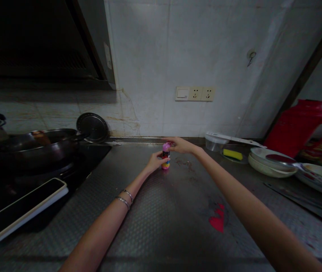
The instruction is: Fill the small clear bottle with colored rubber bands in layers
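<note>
A small bottle (165, 155) with a pink cap and a dark, many-coloured label stands upright on the metal countertop (149, 211). Around its body, from the left side, my left hand (155, 162) is closed, with the thumb across the front. Two silver bracelets (126, 199) circle that wrist. My right hand (177, 144) reaches over from the right, its fingers closed on the pink cap at the top. Its far fingertips are partly hidden behind the cap. The print on the label is too small to read.
Left are a stove with a wok (42, 145), a round dark lid (92, 127) and a phone-like slab (25, 211). Right are a yellow sponge (232, 154), a plastic tub (216, 142), stacked bowls (271, 170) and a red thermos jug (293, 128). A red heart-shaped patch (217, 219) marks the counter.
</note>
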Tool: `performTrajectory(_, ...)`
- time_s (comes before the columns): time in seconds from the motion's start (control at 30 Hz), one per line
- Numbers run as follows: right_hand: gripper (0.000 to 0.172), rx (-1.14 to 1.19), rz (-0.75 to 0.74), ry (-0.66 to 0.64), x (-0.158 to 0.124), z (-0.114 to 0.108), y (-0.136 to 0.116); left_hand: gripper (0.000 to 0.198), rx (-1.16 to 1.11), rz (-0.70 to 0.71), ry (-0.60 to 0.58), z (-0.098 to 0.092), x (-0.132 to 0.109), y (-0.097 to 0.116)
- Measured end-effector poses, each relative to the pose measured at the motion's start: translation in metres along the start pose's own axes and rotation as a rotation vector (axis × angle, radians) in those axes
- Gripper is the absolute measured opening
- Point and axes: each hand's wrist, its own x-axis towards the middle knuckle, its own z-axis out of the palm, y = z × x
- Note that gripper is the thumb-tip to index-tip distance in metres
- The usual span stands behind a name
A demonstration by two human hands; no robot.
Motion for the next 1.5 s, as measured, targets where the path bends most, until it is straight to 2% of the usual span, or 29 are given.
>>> performTrajectory(0.07, 0.057, 0.160, 0.077, 0.119, -0.004, 0.004, 0.003, 0.039, -0.017, -0.012, -0.005, 0.000, 0.000, 0.001)
performTrajectory(0.17, 0.055, 0.447, 0.255, 0.259, -0.010, 0.015, 0.007, 0.037, -0.034, -0.008, -0.014, 0.000, 0.000, 0.002)
performTrajectory(0.3, 0.054, 0.796, 0.361, 0.300, -0.016, 0.031, 0.008, 0.037, -0.028, 0.002, -0.020, 0.000, 0.000, 0.002)
performTrajectory(0.4, 0.051, 0.896, 0.371, 0.363, -0.021, 0.037, 0.010, 0.038, -0.022, -0.001, -0.022, 0.000, 0.000, 0.000)
performTrajectory(0.57, 0.047, 0.838, 0.379, 0.465, -0.028, 0.041, 0.015, 0.037, -0.017, 0.005, -0.015, 0.000, 0.001, -0.001)
performTrajectory(0.63, 0.050, 0.760, 0.329, 0.481, -0.027, 0.043, 0.016, 0.037, -0.024, 0.003, -0.014, 0.000, 0.001, -0.001)
performTrajectory(0.77, 0.066, 0.580, 0.155, 0.462, -0.021, 0.048, 0.017, 0.037, -0.041, -0.008, -0.019, 0.000, 0.000, 0.001)
performTrajectory(0.93, 0.058, 0.481, 0.098, 0.444, -0.018, 0.048, 0.017, 0.037, -0.041, -0.011, -0.021, 0.000, -0.001, 0.004)
performTrajectory(1.17, 0.054, 0.487, 0.062, 0.333, -0.019, 0.041, 0.025, 0.038, -0.062, -0.064, -0.019, 0.000, -0.002, 0.007)
performTrajectory(1.27, 0.058, 0.466, 0.079, 0.377, -0.019, 0.046, 0.029, 0.036, -0.049, -0.061, -0.008, 0.000, -0.003, 0.008)
performTrajectory(1.37, 0.072, 0.461, 0.129, 0.424, -0.020, 0.055, 0.030, 0.034, -0.042, -0.030, -0.006, 0.000, -0.002, 0.006)
performTrajectory(1.43, 0.076, 0.563, 0.178, 0.431, -0.021, 0.059, 0.029, 0.036, -0.047, -0.023, -0.006, 0.000, -0.002, 0.005)
performTrajectory(1.5, 0.070, 0.727, 0.242, 0.431, -0.023, 0.060, 0.027, 0.039, -0.046, -0.031, -0.008, 0.000, -0.001, 0.004)
